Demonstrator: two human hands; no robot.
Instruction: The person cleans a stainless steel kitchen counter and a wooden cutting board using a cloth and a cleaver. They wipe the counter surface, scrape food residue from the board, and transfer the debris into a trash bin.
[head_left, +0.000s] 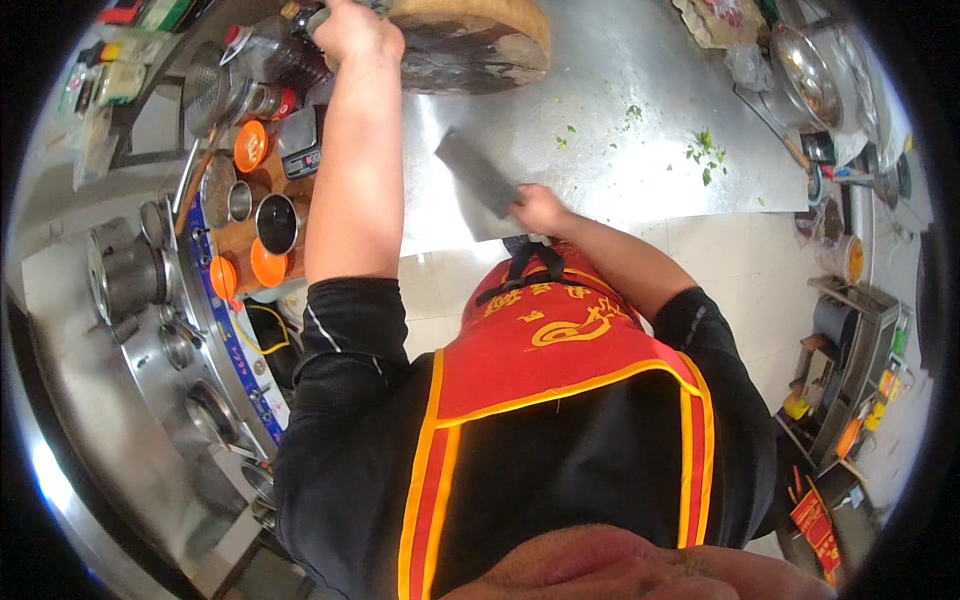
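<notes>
My right hand (541, 210) is closed around the handle of a cleaver (480, 174), whose broad blade is over the near edge of the stainless steel table (600, 180). My left arm reaches to the top edge of the picture, where my left hand (358, 34) is beside a thick round wooden chopping block (472, 52). Part of that hand is cut off, and whether it grips something cannot be told. The block looks tilted, with its stained side showing. Chopped green leaves (705, 156) lie scattered on the table to the right.
On the left, orange bowls (250, 146), a digital scale (301, 142) and a dark-filled metal pot (277, 223) stand on a wooden board. Bottles (266, 52) are beyond them. A large metal bowl (806, 75) and a plastic bag (748, 67) are at the right.
</notes>
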